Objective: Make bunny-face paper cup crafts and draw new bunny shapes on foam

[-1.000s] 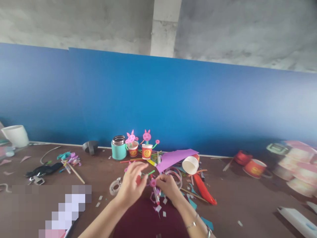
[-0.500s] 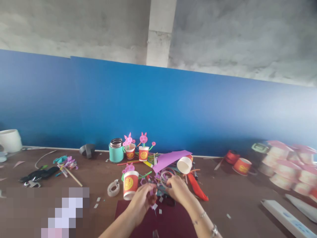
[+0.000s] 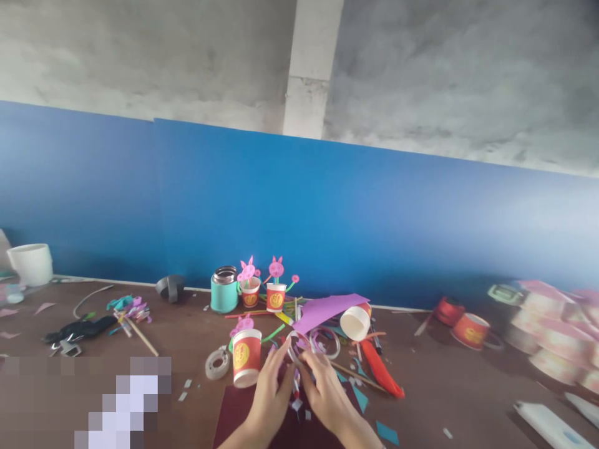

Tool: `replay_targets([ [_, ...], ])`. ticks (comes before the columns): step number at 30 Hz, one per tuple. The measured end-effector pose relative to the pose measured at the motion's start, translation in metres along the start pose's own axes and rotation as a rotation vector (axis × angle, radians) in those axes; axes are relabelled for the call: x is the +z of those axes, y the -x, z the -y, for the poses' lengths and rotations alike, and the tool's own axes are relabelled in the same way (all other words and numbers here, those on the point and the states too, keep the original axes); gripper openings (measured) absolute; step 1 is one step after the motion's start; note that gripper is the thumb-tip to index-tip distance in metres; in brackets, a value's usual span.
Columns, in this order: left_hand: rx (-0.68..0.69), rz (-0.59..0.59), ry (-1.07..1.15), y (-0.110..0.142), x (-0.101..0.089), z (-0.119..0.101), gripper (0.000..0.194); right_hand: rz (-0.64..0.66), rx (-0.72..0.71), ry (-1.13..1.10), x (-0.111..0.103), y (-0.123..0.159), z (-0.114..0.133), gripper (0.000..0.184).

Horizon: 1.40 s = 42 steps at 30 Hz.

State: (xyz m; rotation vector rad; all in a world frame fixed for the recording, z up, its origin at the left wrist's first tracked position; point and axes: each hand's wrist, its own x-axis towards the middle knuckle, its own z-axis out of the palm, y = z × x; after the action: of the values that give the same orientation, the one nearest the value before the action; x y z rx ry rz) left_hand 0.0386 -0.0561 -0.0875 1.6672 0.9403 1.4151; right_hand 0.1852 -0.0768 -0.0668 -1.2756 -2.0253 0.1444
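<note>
Clear ring [image 3: 292,351], probably a roll of tape though blur is hiding the detail, is sitting between the two hands, just above the near edge of a scattered pile and behind the dark red board [image 3: 238,408]. The right hand [image 3: 325,386] is grasping it, thumb and forefinger seeming to be closing on its near side; the left hand [image 3: 271,390] is bringing its fingertips in against the other side, but whether they are gripping or only touching, I cannot tell. Handling this well is probably depending on one hand keeping the ring steady by its rim while the other is feeling along the surface with light, precise fingertips, as squeezing from both sides would be covering the very part that is needing attention. Both wrists are best kept low, and the left one clear of the red paper cup [image 3: 247,357] that is sitting just beside it, with the red-tipped pen [image 3: 296,385] lying below the fingers. Half a second earlier the right hand was reaching into the coils farther right and the left hand was working apart from it; now both are meeting over the board, with the ring between them, while the cup is keeping its place.
</note>
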Motion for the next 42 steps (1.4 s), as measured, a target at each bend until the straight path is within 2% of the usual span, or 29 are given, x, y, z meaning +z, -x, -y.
replay_targets([
  [3,0.035,0.017,-0.049,0.003,0.002,-0.001,0.033,0.001,-0.003,0.012,-0.001,0.001,0.0,0.018],
  [9,0.053,-0.02,-0.075,0.005,0.004,-0.005,0.03,-0.001,0.026,0.022,-0.005,0.0,0.004,0.016],
  [18,0.088,-0.045,-0.106,0.007,0.004,0.001,0.022,-0.021,0.011,0.01,-0.005,0.001,0.005,0.011],
  [24,0.038,-0.056,-0.051,0.007,0.005,-0.011,0.008,-0.002,0.019,-0.012,-0.004,0.001,0.005,0.01],
  [25,0.04,-0.066,-0.027,0.007,0.005,-0.012,0.008,0.0,0.024,-0.019,-0.004,0.0,0.005,0.01],
  [27,0.043,-0.073,0.005,0.007,0.006,-0.011,0.02,0.008,0.028,-0.029,-0.004,0.0,0.004,0.011],
  [30,0.054,-0.044,-0.037,0.006,0.005,-0.006,0.031,0.007,0.033,-0.03,-0.004,0.0,0.003,0.011],
  [33,0.068,-0.028,-0.06,0.007,0.004,-0.004,0.024,0.001,0.039,-0.029,-0.005,0.0,0.003,0.012],
  [37,-0.008,-0.023,-0.025,0.006,0.004,-0.007,0.014,-0.028,-0.001,-0.029,-0.007,-0.001,0.007,0.014],
  [42,-0.036,-0.033,-0.012,0.004,0.005,-0.008,0.012,-0.05,-0.046,-0.03,-0.007,-0.003,0.01,0.018],
])
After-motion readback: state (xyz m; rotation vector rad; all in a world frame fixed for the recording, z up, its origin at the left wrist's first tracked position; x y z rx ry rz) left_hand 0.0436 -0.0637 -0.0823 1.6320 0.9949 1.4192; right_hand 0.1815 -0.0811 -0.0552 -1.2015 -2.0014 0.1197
